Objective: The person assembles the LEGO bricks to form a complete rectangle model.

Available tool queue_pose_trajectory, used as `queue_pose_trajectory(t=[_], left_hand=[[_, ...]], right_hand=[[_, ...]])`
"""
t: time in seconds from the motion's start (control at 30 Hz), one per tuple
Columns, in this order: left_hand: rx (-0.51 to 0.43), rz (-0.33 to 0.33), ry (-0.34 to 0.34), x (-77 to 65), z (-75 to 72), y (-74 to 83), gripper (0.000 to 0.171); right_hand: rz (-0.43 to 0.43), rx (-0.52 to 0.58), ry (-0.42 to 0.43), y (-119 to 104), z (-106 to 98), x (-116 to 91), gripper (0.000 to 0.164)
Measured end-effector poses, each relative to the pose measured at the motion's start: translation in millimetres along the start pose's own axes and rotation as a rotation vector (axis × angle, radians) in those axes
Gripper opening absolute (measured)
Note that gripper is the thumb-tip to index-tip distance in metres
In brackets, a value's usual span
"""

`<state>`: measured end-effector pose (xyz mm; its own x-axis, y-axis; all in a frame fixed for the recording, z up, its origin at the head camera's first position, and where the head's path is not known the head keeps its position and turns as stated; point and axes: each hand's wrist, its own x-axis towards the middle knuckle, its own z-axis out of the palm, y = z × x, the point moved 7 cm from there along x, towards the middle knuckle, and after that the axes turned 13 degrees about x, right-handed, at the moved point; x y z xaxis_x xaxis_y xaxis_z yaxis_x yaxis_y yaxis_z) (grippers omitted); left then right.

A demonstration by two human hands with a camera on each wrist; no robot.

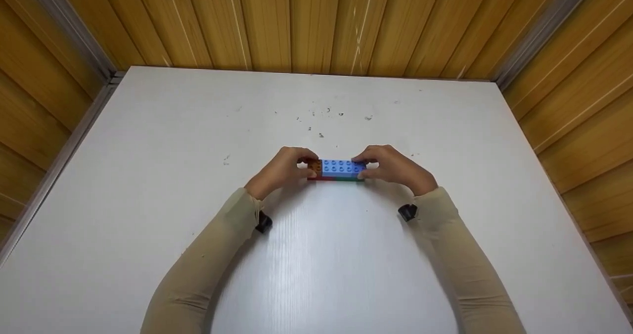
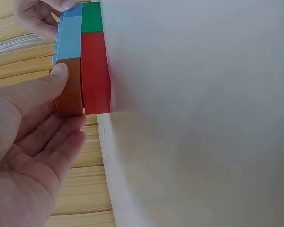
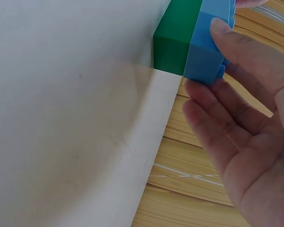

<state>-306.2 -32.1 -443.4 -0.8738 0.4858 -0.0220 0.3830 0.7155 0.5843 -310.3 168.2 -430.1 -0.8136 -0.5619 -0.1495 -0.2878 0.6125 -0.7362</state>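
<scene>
A two-layer block of toy building bricks lies on the white table (image 1: 326,255). On top sit an orange-brown brick (image 2: 68,90), a light blue brick (image 1: 337,167) in the middle and a darker blue brick (image 3: 203,52) at the right end. Beneath them are a red brick (image 2: 95,71) and a green brick (image 3: 177,35). My left hand (image 1: 284,170) pinches the orange-brown brick, thumb on its near side. At the other end, my right hand (image 1: 393,166) pinches the darker blue brick between thumb and fingers. Studs on the upper bricks show between the hands.
Small dark marks (image 1: 321,135) are scattered on the tabletop beyond the bricks. Wood-look panel walls (image 1: 316,24) rise behind the table and at both sides. A black wrist device (image 1: 264,222) sits at the left sleeve, another (image 1: 407,212) at the right.
</scene>
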Motion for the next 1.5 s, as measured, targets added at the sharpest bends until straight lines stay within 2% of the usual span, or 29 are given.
queue_pose_trajectory(t=[0.13, 0.3, 0.57, 0.7, 0.9, 1.2, 1.3, 1.5], left_hand=[[-0.001, -0.024, -0.001, -0.3, 1.0, -1.7, 0.035], [0.007, -0.023, 0.012, -0.8, 0.6, -2.2, 0.034], [0.023, -0.007, 0.026, -3.7, -0.1, -2.1, 0.034], [0.016, -0.016, 0.043, -2.9, -2.0, -3.1, 0.034], [-0.043, -0.059, 0.093, 2.0, -6.6, -7.3, 0.035], [-0.146, -0.162, 0.164, 8.7, -9.8, -16.6, 0.032], [-0.175, -0.193, 0.189, 11.8, -10.8, -19.6, 0.03], [-0.202, -0.206, 0.263, 16.7, -13.4, -23.0, 0.025]], right_hand=[[0.025, 0.011, 0.0, 2.2, 1.0, -0.8, 0.043], [0.042, 0.029, 0.005, 3.9, 3.9, -0.8, 0.041], [-0.07, 0.02, 0.025, -0.4, 4.1, -1.5, 0.04], [-0.078, 0.036, 0.034, 1.2, 2.1, -1.6, 0.041], [-0.09, 0.074, 0.058, 6.5, -2.6, 0.5, 0.041], [-0.073, 0.229, 0.12, 18.7, -11.9, 6.5, 0.036], [-0.057, 0.241, 0.135, 21.5, -13.4, 9.3, 0.035], [0.009, 0.255, 0.163, 26.8, -16.8, 14.2, 0.036]])
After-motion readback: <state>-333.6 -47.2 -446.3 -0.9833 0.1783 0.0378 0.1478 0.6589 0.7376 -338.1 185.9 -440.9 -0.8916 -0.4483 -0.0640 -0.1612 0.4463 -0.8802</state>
